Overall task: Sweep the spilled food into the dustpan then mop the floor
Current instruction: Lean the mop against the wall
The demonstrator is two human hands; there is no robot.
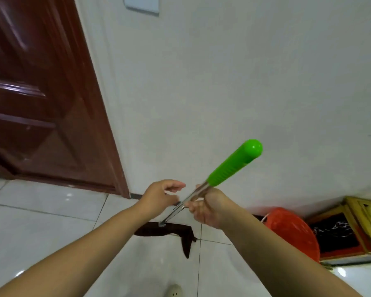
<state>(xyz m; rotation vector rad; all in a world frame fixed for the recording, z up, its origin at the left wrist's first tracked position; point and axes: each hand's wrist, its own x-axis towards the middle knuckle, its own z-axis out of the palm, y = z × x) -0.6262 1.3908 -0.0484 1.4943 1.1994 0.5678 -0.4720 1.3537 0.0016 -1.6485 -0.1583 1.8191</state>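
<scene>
A mop with a metal shaft and a bright green handle grip leans up toward the white wall. Its dark brown cloth head lies flat on the white floor tiles near the wall. My right hand grips the metal shaft just below the green grip. Just left of the shaft, my left hand hovers with relaxed fingers and holds nothing. No spilled food or dustpan shows in this view.
A dark red wooden door fills the left side. A red bucket stands by the wall at right, beside a gold-framed piece of furniture. The toe of a slipper shows at the bottom edge.
</scene>
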